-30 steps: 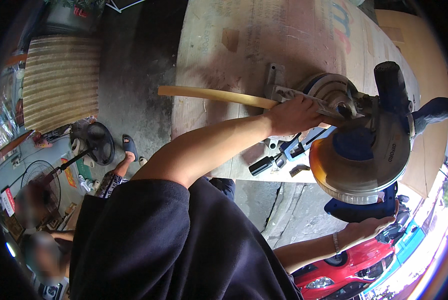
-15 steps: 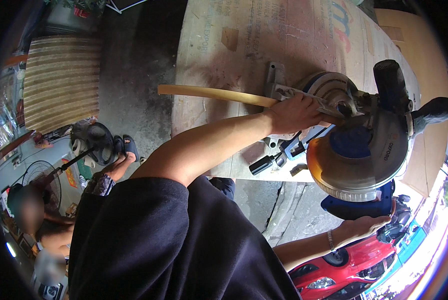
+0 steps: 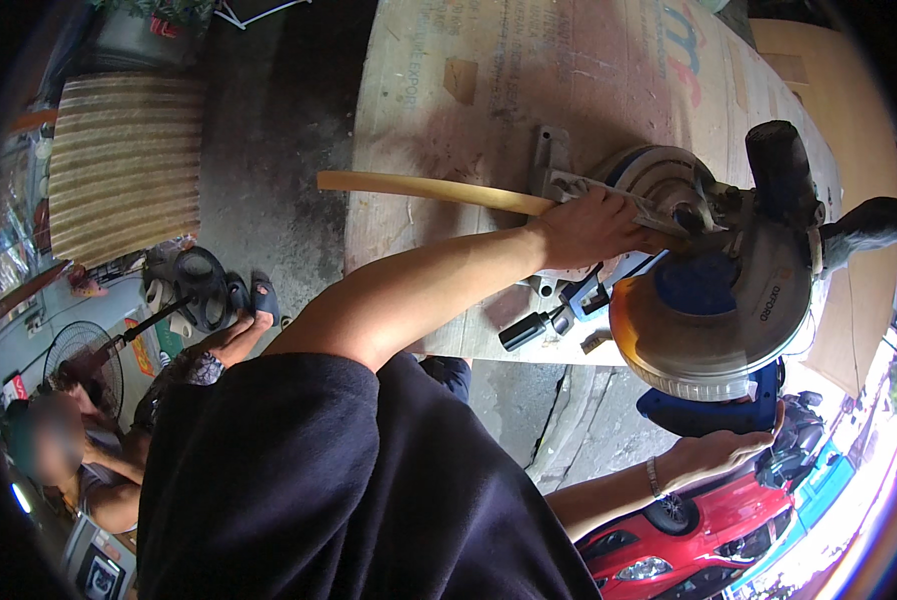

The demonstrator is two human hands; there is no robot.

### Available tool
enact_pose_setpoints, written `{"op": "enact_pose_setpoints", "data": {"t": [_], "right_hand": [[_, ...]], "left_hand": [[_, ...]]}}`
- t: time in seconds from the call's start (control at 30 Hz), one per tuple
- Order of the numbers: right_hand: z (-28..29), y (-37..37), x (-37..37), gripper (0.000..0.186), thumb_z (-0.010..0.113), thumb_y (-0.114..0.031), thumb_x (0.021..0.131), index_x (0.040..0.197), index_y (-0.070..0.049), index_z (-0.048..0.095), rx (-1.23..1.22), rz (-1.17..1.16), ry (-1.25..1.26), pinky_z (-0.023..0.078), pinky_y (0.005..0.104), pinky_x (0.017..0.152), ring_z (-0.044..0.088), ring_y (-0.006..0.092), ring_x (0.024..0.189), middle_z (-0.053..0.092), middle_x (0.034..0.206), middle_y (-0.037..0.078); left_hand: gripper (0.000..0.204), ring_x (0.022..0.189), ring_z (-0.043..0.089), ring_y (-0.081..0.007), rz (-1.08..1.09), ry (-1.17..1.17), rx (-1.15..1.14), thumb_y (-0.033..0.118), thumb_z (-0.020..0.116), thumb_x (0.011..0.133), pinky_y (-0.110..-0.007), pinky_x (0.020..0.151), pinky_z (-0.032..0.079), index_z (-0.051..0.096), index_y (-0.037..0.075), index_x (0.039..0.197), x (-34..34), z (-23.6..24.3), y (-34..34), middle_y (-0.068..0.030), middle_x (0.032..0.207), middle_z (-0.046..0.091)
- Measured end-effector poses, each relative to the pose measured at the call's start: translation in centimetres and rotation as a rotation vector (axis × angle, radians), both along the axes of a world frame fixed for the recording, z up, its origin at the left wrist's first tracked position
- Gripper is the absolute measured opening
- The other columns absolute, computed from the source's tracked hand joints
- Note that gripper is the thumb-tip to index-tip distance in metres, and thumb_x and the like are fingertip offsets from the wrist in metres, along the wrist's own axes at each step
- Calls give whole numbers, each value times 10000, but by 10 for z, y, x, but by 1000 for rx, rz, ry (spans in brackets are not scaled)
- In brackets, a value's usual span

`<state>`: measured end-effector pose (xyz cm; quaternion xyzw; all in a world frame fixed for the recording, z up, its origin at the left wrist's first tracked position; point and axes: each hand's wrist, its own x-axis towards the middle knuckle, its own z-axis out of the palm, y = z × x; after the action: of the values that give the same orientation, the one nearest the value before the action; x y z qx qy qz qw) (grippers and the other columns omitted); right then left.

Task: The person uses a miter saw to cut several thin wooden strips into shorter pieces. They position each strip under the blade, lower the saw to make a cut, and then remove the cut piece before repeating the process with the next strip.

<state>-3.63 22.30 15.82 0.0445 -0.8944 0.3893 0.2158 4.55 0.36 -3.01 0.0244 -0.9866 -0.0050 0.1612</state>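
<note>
The left hand [image 3: 589, 228] lay palm-down, fingers curled over a long, smooth, pale yellow stick [image 3: 429, 189], pinning it against the grey metal fence of a mitre saw [image 3: 709, 270]. The stick's far end jutted past the edge of the counter [image 3: 449, 120]; its near end vanished beneath the hand and the saw's guard. The right hand [image 3: 714, 452] was wrapped around the saw's blue handle [image 3: 714, 410] from below, though its fingers were mostly out of sight behind that handle. The saw showed a round, worn steel blade cover with an orange-stained rim, a black cylindrical motor on top and a black knob at the front. The counter was a rough, dusty plywood sheet with faded print. Beyond it lay grey concrete floor, a corrugated sheet [image 3: 124, 160], a fan [image 3: 79, 360], a seated person [image 3: 79, 450] with face blurred, and a glossy red car [image 3: 709, 540] cut off at the frame's rim.
</note>
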Motion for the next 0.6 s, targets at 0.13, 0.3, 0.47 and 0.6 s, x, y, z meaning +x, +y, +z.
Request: {"op": "enact_pose_setpoints", "data": {"t": [0.13, 0.3, 0.47, 0.6], "right_hand": [[-5, 3, 0, 630, 135, -432, 1111, 1318, -76, 612, -1, -57, -27, 461, 458, 1055, 562, 309, 1182, 573, 1265, 161], [-7, 3, 3, 613, 130, -418, 1115, 1338, -84, 593, 8, -4, -8, 473, 449, 1032, 574, 313, 1150, 573, 1249, 160], [-22, 19, 3, 614, 98, -392, 1116, 1349, -65, 562, 293, -7, 116, 477, 446, 1022, 583, 320, 1122, 580, 1234, 175], [-23, 1, 15, 605, 115, -398, 1119, 1329, -44, 558, 84, -18, 56, 505, 438, 965, 596, 320, 1089, 590, 1205, 169]], "left_hand": [[403, 1117, 598, -238, 3, 17, 22, 260, 469, 1029, -356, 820, 465, 516, 216, 1426, 0, -1, 0, -117, 1202, 607], [419, 1136, 601, -258, -11, -24, 46, 280, 477, 1019, -380, 840, 468, 518, 203, 1429, 1, 4, -1, -145, 1244, 597], [425, 1150, 597, -268, -22, -58, 58, 286, 463, 1019, -390, 851, 469, 510, 202, 1432, 1, 4, 0, -146, 1268, 590], [434, 1181, 589, -273, -31, -120, 45, 290, 464, 1013, -395, 875, 469, 511, 206, 1436, -1, 7, 1, -150, 1303, 581]]}}
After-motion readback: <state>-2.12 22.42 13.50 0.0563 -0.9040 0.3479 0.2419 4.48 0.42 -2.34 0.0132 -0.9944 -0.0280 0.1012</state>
